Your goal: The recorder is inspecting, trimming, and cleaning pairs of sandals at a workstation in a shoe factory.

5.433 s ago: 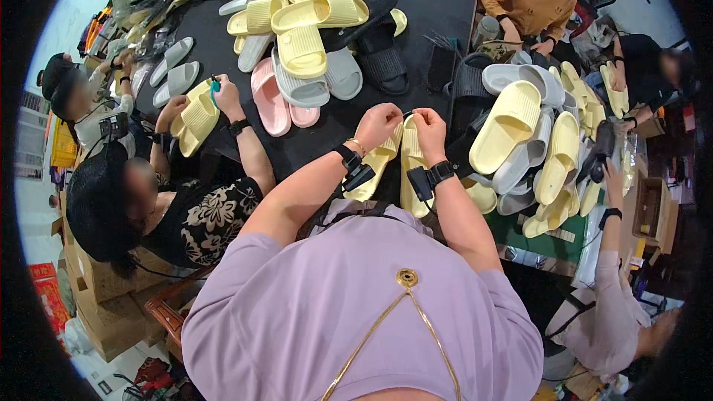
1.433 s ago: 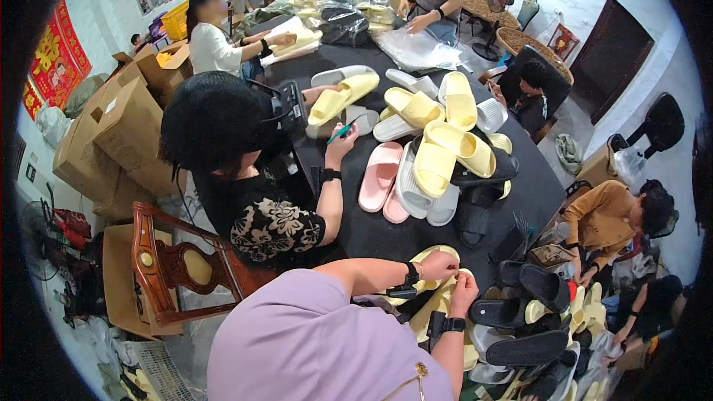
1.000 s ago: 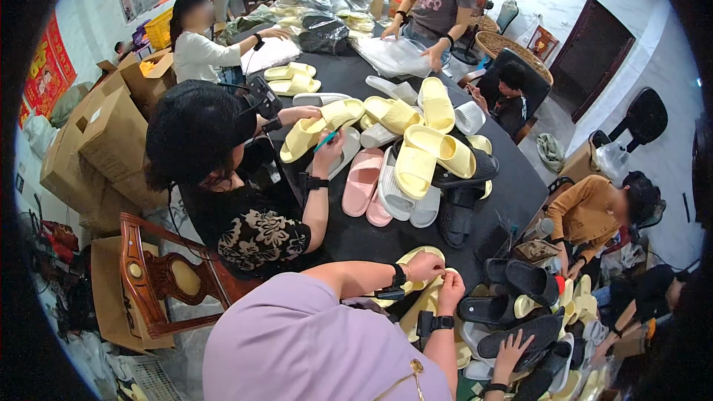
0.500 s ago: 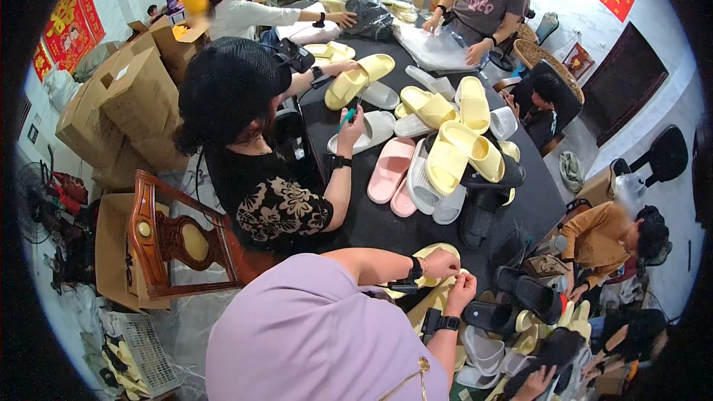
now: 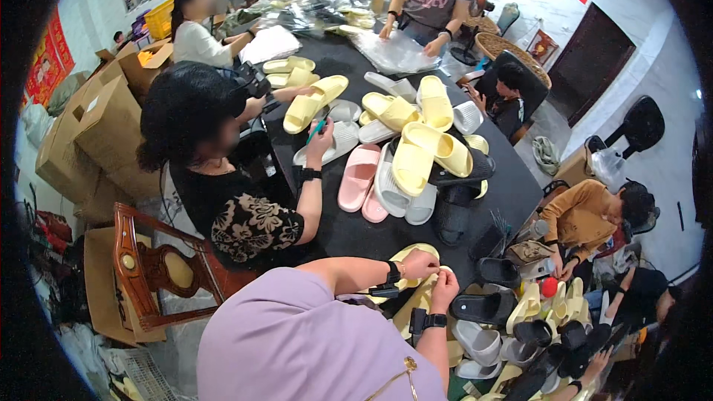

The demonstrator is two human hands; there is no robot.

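Under my two hands, at the near edge of the dark table, lie two pale yellow slippers: a farther slipper (image 5: 407,258) beside my left hand and a nearer slipper (image 5: 420,299) running toward my right hand. My left hand (image 5: 420,264) is closed, its fingertips pinched together above the slippers; what they pinch is too small to make out. Right beside it, my right hand (image 5: 445,291) is closed with its fingertips at the end of the nearer slipper. Dark bands with small boxes sit on both my wrists. My arms partly hide the slippers.
Ahead lies a pile of yellow slippers (image 5: 413,157), with white, black and pink slippers (image 5: 359,177) around it. At left, a co-worker holds a yellow slipper (image 5: 316,104) and a green-handled tool (image 5: 318,128). More slippers (image 5: 483,306) crowd the right. A carved wooden chair (image 5: 174,267) stands left.
My view has shifted, so the table sits farther left. My hands stay pinched close together at the yellow slippers. The co-worker in white has drawn an arm back from the plastic-covered heap.
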